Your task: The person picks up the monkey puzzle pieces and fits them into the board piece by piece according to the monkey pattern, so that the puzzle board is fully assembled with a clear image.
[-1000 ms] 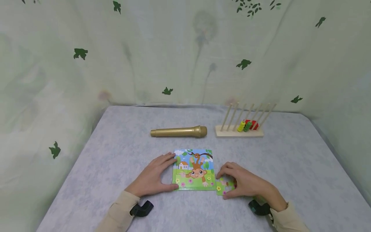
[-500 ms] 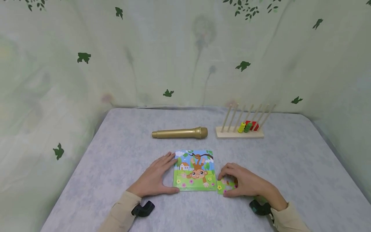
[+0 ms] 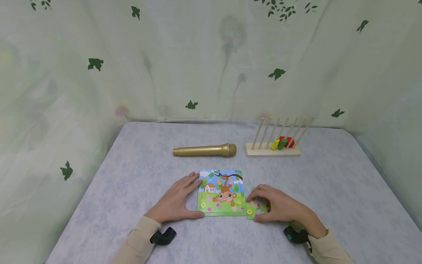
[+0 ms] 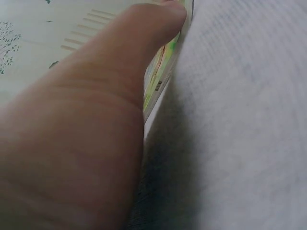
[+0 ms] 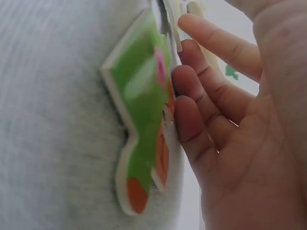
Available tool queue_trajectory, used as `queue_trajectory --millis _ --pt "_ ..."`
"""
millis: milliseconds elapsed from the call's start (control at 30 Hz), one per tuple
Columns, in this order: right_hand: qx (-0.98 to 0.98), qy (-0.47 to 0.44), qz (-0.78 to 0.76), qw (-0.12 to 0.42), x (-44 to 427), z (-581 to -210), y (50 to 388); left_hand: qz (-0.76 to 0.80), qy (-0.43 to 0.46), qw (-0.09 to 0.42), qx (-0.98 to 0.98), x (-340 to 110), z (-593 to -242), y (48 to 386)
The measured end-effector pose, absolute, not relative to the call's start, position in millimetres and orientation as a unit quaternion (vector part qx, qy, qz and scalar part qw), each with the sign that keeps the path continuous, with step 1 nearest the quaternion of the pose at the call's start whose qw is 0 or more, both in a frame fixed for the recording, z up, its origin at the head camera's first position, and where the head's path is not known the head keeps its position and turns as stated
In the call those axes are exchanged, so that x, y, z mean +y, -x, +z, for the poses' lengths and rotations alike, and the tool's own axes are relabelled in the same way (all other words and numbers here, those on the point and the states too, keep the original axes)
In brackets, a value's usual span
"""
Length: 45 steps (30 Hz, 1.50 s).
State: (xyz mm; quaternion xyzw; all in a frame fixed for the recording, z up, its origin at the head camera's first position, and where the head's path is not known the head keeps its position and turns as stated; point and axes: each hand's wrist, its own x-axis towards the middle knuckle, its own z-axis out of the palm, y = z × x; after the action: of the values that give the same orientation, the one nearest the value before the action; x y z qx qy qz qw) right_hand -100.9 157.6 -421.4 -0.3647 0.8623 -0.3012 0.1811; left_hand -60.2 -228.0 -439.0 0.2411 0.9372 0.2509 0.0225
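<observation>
A square picture puzzle (image 3: pixel 221 193) of a hanging monkey lies flat on the table. My left hand (image 3: pixel 176 201) rests along its left edge, fingers extended at the upper part and thumb at the near corner; the left wrist view shows that thumb on the edge. Just right of the board, my right hand (image 3: pixel 277 205) holds a loose green puzzle piece (image 3: pixel 250 212) between curled fingers and thumb. Its palm hides part of what lies beneath. Another green piece (image 5: pixel 139 86) with orange patches lies on the cloth near the right wrist.
A gold microphone (image 3: pixel 204 150) lies behind the puzzle. To its right stands a wooden peg rack (image 3: pixel 273 151) with yellow beads (image 3: pixel 275 144), green beads (image 3: pixel 281 144) and something red. A patterned curtain (image 3: pixel 211 58) hangs behind the grey cloth-covered table (image 3: pixel 148 146).
The piece in my right hand has shifted slightly away from my body beside the board. My left hand keeps its place on the puzzle's edge. The head view has tilted a little.
</observation>
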Motion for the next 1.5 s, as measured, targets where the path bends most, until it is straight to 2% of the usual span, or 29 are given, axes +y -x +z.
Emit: queue_trajectory --millis 167,567,800,1000,1200,1500 --pt "0.861 0.35 -0.31 0.202 161.1 -415.7 99.5 0.254 -0.242 0.031 0.936 -224.9 -436.0 63.7" --pt "0.849 0.375 -0.325 0.179 164.9 -411.4 101.0 0.25 -0.237 0.03 0.938 -224.5 -438.5 62.8" --pt "0.842 0.401 -0.33 0.148 161.3 -413.9 101.3 0.248 -0.222 0.041 0.942 -226.3 -442.5 58.5" --pt "0.835 0.409 -0.336 0.154 155.0 -409.9 97.1 0.257 -0.219 0.046 0.94 -227.9 -448.0 50.5" --pt "0.844 0.411 -0.314 0.142 150.0 -402.7 98.5 0.256 -0.222 0.04 0.94 -228.4 -449.9 47.8" --pt "0.845 0.426 -0.302 0.116 144.7 -389.5 110.0 0.251 -0.232 0.017 0.939 -227.0 -440.9 60.9"
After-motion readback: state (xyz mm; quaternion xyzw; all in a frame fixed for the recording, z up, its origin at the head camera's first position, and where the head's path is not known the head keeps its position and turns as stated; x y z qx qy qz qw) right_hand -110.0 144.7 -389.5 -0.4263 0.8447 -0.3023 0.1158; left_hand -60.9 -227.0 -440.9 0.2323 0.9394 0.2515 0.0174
